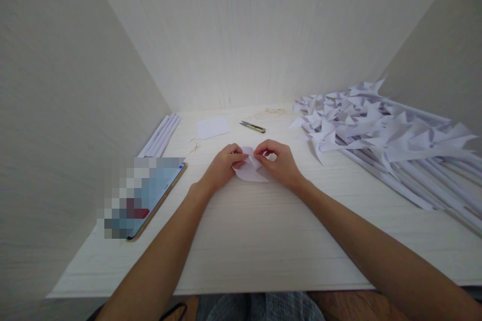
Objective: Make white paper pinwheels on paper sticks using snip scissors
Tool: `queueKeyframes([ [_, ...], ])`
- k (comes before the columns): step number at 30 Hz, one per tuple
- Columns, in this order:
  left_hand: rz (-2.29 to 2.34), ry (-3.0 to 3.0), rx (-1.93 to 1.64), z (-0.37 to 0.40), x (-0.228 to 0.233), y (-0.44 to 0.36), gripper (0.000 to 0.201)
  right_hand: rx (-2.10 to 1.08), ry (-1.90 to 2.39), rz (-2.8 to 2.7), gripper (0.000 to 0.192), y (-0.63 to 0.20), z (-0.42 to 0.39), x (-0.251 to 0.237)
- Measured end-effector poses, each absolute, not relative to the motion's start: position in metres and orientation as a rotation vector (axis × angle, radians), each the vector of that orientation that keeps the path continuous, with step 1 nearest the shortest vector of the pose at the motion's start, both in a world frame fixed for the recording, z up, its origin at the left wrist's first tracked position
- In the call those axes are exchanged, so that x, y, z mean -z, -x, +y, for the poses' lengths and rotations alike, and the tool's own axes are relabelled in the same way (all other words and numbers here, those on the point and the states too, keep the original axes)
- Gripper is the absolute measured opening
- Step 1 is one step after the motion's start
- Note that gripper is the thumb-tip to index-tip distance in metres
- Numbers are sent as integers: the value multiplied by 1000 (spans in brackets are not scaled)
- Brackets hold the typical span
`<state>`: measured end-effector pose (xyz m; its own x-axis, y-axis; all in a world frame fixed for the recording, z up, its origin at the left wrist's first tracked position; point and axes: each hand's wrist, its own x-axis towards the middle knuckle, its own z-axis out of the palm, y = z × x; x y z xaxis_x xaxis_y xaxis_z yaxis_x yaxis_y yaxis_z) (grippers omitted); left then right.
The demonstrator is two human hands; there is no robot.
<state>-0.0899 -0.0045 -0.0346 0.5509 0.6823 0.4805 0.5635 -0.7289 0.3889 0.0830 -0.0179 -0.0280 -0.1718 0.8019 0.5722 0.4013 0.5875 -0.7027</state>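
A small piece of white folded paper (pixel 249 169) lies on the white desk (pixel 263 241) in the middle. My left hand (pixel 222 166) pinches its left side with thumb and fingers. My right hand (pixel 277 161) pinches its upper right part, thumb and forefinger closed on a fold. Both hands rest on the desk top with the paper between them.
A large pile of folded white paper pinwheels on rolled paper sticks (pixel 391 135) fills the right side. Small snips (pixel 252 127) and a white paper square (pixel 213 127) lie behind my hands. A phone (pixel 150 195) lies at the left, rolled paper tubes (pixel 161 135) behind it. Walls enclose three sides.
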Motion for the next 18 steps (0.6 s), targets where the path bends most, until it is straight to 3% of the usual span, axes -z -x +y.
queueKeyframes([
  [9,1221,-2245,-1260,-4,33,91,43,-474,1034,-1634,9,-86,-13,31],
  [13,1223,-2318,-1403,-6,29,96,40,-519,1065,-1576,9,-87,-11,33],
  [15,1185,-2411,-1373,-9,22,99,38,-528,1071,-1567,8,-87,-11,33],
  [18,1045,-2608,-1015,-15,10,103,39,-540,1080,-1552,8,-87,-11,33],
])
